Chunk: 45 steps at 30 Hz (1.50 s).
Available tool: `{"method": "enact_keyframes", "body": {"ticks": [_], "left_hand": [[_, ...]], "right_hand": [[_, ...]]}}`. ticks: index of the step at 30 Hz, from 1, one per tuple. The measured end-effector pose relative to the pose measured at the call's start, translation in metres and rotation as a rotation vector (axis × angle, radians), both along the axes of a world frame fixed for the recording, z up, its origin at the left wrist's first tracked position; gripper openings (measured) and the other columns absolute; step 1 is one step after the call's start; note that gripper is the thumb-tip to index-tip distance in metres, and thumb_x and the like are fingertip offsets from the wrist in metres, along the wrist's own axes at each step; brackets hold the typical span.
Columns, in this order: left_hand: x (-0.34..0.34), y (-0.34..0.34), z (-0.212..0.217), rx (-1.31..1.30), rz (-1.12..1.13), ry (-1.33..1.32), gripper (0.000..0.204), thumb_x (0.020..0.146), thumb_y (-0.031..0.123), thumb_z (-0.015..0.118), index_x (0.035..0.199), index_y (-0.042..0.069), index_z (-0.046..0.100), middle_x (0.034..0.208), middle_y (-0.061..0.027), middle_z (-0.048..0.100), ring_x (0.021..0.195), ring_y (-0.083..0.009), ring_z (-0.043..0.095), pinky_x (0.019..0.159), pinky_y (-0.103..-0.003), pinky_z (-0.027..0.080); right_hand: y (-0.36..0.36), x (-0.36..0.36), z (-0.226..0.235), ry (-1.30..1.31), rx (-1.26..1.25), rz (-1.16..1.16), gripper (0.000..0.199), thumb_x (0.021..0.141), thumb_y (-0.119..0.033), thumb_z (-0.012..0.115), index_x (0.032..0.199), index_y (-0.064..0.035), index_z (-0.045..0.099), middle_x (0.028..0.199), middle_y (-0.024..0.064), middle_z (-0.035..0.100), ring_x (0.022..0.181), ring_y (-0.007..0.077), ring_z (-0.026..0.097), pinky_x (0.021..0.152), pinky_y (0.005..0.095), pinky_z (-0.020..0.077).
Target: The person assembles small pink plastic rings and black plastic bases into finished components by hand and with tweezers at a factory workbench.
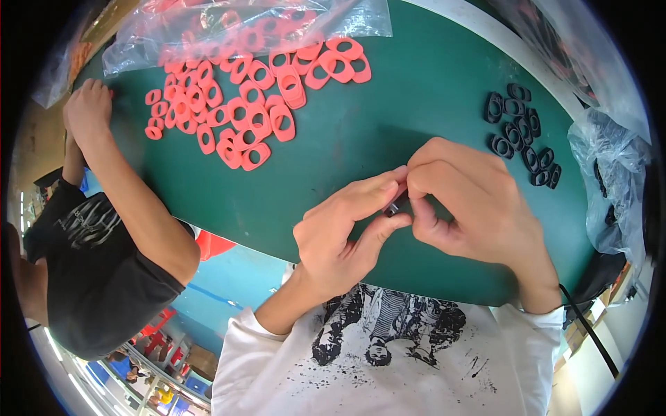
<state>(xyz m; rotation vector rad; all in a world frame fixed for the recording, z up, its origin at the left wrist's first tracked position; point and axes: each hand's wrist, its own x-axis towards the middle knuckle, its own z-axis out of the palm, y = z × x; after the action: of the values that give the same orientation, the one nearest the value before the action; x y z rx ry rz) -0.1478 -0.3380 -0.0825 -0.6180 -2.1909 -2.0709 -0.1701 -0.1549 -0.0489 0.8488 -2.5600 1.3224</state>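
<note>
Black part [395,205], small and dark, is pinched between the two hands over the near middle of the green table [416,104]; only a sliver of it is seen, since most is covered by the fingers, and its shape cannot be told. The left hand [343,232] is brought in from the lower left, with its thumb and forefinger closed on the part's left end; the right hand [465,204] is curled over it from the right, its fingertips pressed together on the same part, so that both hands are clamped on it and touch one another at the tips. The part is held just above the table edge, close to the white printed shirt [388,347]. Black rings [520,132] are laid in a loose cluster on the table to the upper right, well apart from the hands; red rings [243,104] are spread in a far larger heap to the upper left, partly spilled from a clear bag [229,28] at the far edge. Another clear bag [610,180] is seen at the right rim. A co-worker's hand [89,111] is rested on the table's far left corner, beside the red rings; a dark shirt [97,277] is worn by that person.
</note>
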Motion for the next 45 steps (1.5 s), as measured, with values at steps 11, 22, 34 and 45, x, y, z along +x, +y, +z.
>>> {"method": "enact_keyframes", "body": {"ticks": [11,22,34,45], "left_hand": [[0.001,-0.007,-0.007,0.009,-0.128,-0.074,0.028,0.085,0.003,0.073,0.105,-0.009,0.059,0.107,-0.025,0.068,0.089,-0.0174,0.067,0.076,-0.028,0.055],[-0.001,-0.009,-0.001,0.277,-0.126,-0.342,0.026,0.084,-0.007,0.068,0.108,-0.009,0.058,0.113,-0.0216,0.066,0.105,-0.027,0.067,0.088,-0.034,0.058],[-0.002,-0.008,-0.001,0.165,-0.127,-0.31,0.024,0.084,-0.007,0.069,0.106,-0.01,0.059,0.114,-0.021,0.066,0.104,-0.0262,0.067,0.091,-0.034,0.057],[-0.001,-0.006,-0.001,0.071,-0.104,-0.299,0.023,0.082,-0.005,0.071,0.102,-0.009,0.06,0.111,-0.0204,0.067,0.1,-0.023,0.068,0.088,-0.032,0.058]], "right_hand": [[0.001,0.005,-0.011,-0.17,-0.103,0.039,0.025,0.064,0.009,0.065,0.08,-0.0036,0.05,0.074,0.0083,0.054,0.058,0.0226,0.053,0.049,0.0311,0.0435],[0.002,0.003,-0.017,-0.301,-0.3,-0.063,0.021,0.07,0.009,0.063,0.081,-0.0023,0.05,0.07,0.0065,0.051,0.059,0.0192,0.054,0.051,0.0308,0.0439],[0.001,0.001,-0.01,-0.332,-0.181,0.003,0.023,0.067,0.01,0.065,0.085,-0.0025,0.056,0.074,0.0068,0.056,0.061,0.0175,0.056,0.054,0.0274,0.0453],[0.001,0.001,-0.014,-0.182,-0.04,0.007,0.022,0.069,0.008,0.065,0.08,-0.0035,0.051,0.071,0.0065,0.051,0.056,0.0202,0.052,0.048,0.03,0.0423]]}}
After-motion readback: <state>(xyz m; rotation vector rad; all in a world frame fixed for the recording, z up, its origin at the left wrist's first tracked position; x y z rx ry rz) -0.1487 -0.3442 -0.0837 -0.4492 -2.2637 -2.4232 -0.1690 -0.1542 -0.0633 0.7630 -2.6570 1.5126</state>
